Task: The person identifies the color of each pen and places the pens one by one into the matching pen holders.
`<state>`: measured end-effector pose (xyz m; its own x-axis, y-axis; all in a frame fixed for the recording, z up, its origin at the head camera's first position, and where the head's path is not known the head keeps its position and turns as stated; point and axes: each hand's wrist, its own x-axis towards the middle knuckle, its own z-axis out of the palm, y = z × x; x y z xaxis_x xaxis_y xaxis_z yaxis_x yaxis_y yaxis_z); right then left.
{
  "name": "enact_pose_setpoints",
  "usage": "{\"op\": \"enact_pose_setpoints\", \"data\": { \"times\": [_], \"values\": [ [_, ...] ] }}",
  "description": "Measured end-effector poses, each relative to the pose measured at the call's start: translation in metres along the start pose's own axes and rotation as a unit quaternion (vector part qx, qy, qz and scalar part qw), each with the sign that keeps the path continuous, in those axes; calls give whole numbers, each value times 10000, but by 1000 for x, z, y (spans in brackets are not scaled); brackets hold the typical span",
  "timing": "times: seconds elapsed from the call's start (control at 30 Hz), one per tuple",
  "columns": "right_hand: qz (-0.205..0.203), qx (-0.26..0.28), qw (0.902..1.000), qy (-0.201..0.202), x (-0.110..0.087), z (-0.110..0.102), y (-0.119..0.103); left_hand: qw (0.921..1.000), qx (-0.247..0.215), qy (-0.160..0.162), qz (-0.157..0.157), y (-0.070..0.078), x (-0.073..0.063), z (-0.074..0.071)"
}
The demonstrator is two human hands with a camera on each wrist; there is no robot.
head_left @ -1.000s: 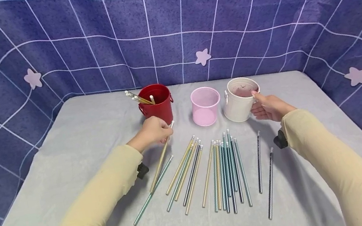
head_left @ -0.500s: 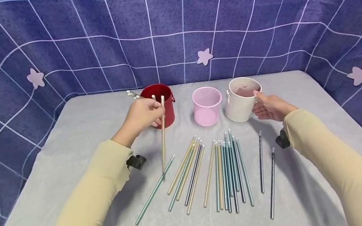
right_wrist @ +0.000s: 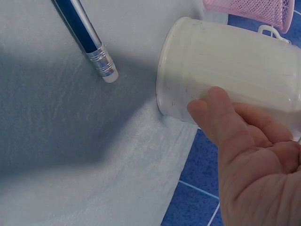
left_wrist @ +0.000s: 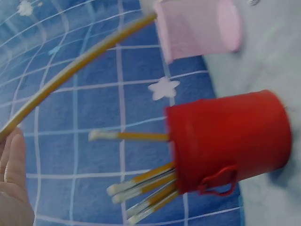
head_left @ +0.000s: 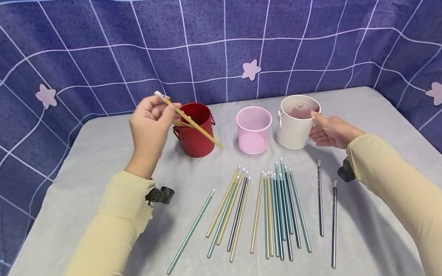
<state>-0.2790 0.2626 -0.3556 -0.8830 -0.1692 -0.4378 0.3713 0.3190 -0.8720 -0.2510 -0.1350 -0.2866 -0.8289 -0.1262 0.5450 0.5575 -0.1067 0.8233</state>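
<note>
A gold pencil (head_left: 204, 133) with a white eraser slants in the air in front of the red bucket (head_left: 197, 143). My left hand (head_left: 151, 126) pinches it near its eraser end, the other end pointing down to the right. In the left wrist view several gold pencils (left_wrist: 146, 183) stick out of the red bucket (left_wrist: 230, 141), erasers outward. My right hand (head_left: 332, 131) holds the cream bucket (head_left: 292, 131) at its right side, thumb at the rim. Its fingers lie against the bucket's wall in the right wrist view.
Between the two buckets stands a pink mesh cup (head_left: 254, 138). Several teal, gold and dark blue pencils lie on the grey cloth, a lone teal pencil (head_left: 191, 232) at left and two dark pencils (head_left: 334, 226) at right. A blue curtain (head_left: 202, 32) hangs behind.
My left hand has lifted the gold pencil off the cloth, up and left to the red bucket, tilting its lower end rightward. The right hand stays at the cream bucket.
</note>
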Motion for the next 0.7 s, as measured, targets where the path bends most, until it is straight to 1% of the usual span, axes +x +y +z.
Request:
{"op": "enact_pose_setpoints", "data": {
  "times": [0.07,0.13,0.23,0.33,0.4,0.5,0.6,0.7],
  "values": [
    [2,-3,10000,-1,0,0,1,9989,-240,248,306,7,4,-3],
    [-3,-4,10000,0,0,0,1,9959,-462,575,520,12,9,-7],
    [10,16,10000,2,0,0,1,9906,-624,1030,656,19,17,-14],
    [33,14,10000,-14,0,0,1,9865,-591,1367,676,22,22,-21],
    [27,8,10000,-18,0,0,2,9850,-563,1488,675,23,25,-23],
    [-6,-41,10000,-11,0,-1,2,9847,-443,1552,659,20,27,-25],
    [-33,-54,10000,18,1,-1,2,9856,-290,1553,606,13,28,-27],
    [-28,-30,10000,28,1,-1,2,9867,-170,1537,490,3,29,-28]
  ]
}}
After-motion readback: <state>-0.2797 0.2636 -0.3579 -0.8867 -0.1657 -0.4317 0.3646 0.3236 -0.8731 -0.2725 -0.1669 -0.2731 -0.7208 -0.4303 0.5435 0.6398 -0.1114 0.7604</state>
